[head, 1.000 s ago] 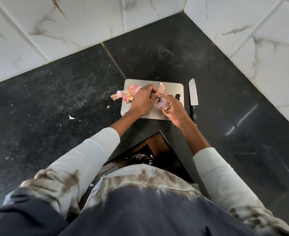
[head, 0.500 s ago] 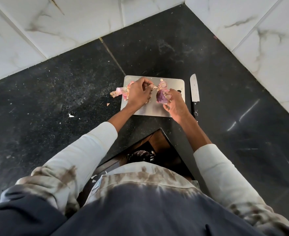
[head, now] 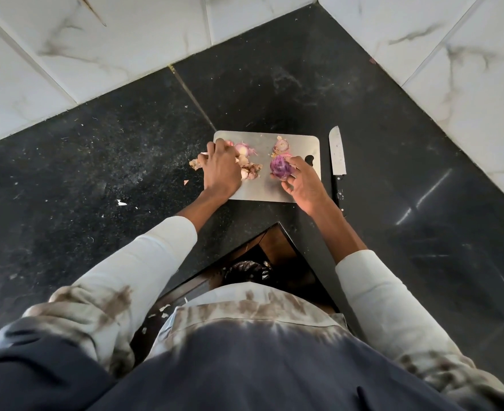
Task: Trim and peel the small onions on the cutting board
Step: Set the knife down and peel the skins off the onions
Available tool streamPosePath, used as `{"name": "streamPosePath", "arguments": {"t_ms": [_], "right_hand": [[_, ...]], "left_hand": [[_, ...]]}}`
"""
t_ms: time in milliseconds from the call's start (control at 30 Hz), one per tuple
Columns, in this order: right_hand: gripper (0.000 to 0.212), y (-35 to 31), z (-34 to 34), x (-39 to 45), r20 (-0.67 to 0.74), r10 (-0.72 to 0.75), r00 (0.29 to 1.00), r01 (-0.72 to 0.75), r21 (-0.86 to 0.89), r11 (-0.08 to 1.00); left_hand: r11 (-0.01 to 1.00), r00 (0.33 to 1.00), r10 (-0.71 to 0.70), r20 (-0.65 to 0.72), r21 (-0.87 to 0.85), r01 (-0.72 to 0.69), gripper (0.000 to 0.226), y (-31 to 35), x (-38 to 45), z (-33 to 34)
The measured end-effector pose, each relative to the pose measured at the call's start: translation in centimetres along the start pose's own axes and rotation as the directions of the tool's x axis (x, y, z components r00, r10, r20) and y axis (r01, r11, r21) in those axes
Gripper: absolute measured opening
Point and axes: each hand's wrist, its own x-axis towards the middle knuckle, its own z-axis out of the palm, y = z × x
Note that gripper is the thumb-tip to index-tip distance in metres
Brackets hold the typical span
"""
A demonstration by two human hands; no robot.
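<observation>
We read peeling step near done for one onion. Right hand (head: 302, 185) holds peeled purple onion (head: 280, 170) in curled fingertips, just off its thumb side, over cutting board (head: 262, 188). Left hand (head: 219, 167) lies palm-down on peel pile (head: 249, 170), fingers bent; whether pinching skin, we cannot tell. Pale onion (head: 241, 149) sits just beyond left fingertips, nearer left hand than right. Knife (head: 337, 155) lies beside board, outboard of right hand, blade pointing away. We judge next reach goes left-hand forward.
</observation>
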Motion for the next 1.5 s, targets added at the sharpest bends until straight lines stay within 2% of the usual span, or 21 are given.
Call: {"name": "streamPosePath", "arguments": {"t_ms": [100, 167, 200, 233, 300, 367, 433, 500, 600, 733, 833, 967, 1100, 1200, 1333, 1500], "right_hand": [[0.046, 0.0, 0.0, 0.2, -0.008, -0.011, 1.0, 0.011, -0.033, 0.999], [0.039, -0.1, 0.2, 0.2, -0.026, -0.024, 0.999, 0.023, -0.036, 0.999], [0.044, -0.3, 0.3, 0.2, -0.033, -0.032, 0.999, 0.031, -0.031, 0.999], [0.047, -0.5, 0.7, 0.0, -0.036, -0.043, 0.998, 0.042, -0.034, 0.999], [0.042, -0.6, 1.0, 0.1, -0.031, -0.072, 0.997, 0.071, -0.038, 0.997], [0.044, -0.8, 1.2, 0.2, -0.029, -0.103, 0.994, 0.102, -0.036, 0.994], [0.053, -0.9, 1.3, 0.4, -0.027, -0.138, 0.99, 0.137, -0.048, 0.989], [0.054, -1.0, 1.6, 0.4, -0.024, -0.166, 0.986, 0.163, -0.119, 0.98], [0.053, -1.3, 2.4, 0.5, -0.006, -0.182, 0.983, 0.178, -0.186, 0.966], [0.044, -1.6, 2.7, 0.6, -0.01, -0.164, 0.986, 0.161, -0.152, 0.975], [0.039, -2.0, 2.8, 0.4, 0.003, -0.145, 0.989, 0.144, -0.116, 0.983], [0.029, -2.2, 2.9, 0.4, -0.008, -0.136, 0.991, 0.133, -0.162, 0.978], [0.034, -2.0, 2.7, 0.7, -0.05, -0.125, 0.991, 0.116, -0.16, 0.98], [0.029, -1.9, 2.4, 0.6, -0.062, -0.108, 0.992, 0.1, -0.121, 0.988], [0.023, -2.0, 2.0, 0.5, -0.051, -0.071, 0.996, 0.068, -0.049, 0.996], [0.026, -1.7, 2.1, 0.5, -0.02, -0.043, 0.999, 0.042, -0.007, 0.999]], "left_hand": [[0.993, 0.991, 0.103, -0.09, -0.047, -0.107, 0.028, 0.7, -0.2, -0.1], [0.961, 0.983, 0.125, -0.133, -0.23, -0.153, 0.024, 2.0, -0.4, -0.8], [0.909, 0.992, 0.091, -0.083, -0.4, -0.117, 0.024, 2.8, -0.4, -1.1], [0.817, 0.998, 0.038, 0.041, -0.577, -0.008, 0.026, 3.6, -0.3, -1.3], [0.567, 0.937, -0.017, 0.35, -0.768, 0.297, 0.037, 4.6, -0.2, -1.2], [0.381, 0.883, 0.006, 0.47, -0.817, 0.432, 0.04, 4.3, 0.1, -0.4], [0.272, 0.874, 0.018, 0.486, -0.843, 0.463, 0.043, 3.5, 0.2, 0.2], [0.183, 0.868, 0.023, 0.495, -0.856, 0.483, 0.044, 2.9, 0.1, 0.6], [0.118, 0.87, -0.013, 0.494, -0.863, 0.492, 0.03, 2.2, 0.1, 0.5], [-0.038, 0.839, -0.042, 0.542, -0.84, 0.541, 0.025, 2.0, -0.3, -0.7], [-0.173, 0.824, -0.016, 0.566, -0.814, 0.555, 0.034, 1.7, -0.5, -1.3], [-0.196, 0.815, 0.002, 0.58, -0.799, 0.569, 0.043, 1.2, -0.6, -1.1], [-0.192, 0.799, 0.03, 0.6, -0.781, 0.594, 0.03, 1.2, -0.5, -1.0], [-0.194, 0.801, 0.069, 0.595, -0.78, 0.596, 0.018, 1.1, -0.5, -1.2], [-0.212, 0.805, 0.11, 0.583, -0.777, 0.593, 0.016, 1.0, -0.4, -1.2], [-0.248, 0.791, 0.08, 0.607, -0.756, 0.606, 0.017, 1.0, -0.2, -0.5]]}}
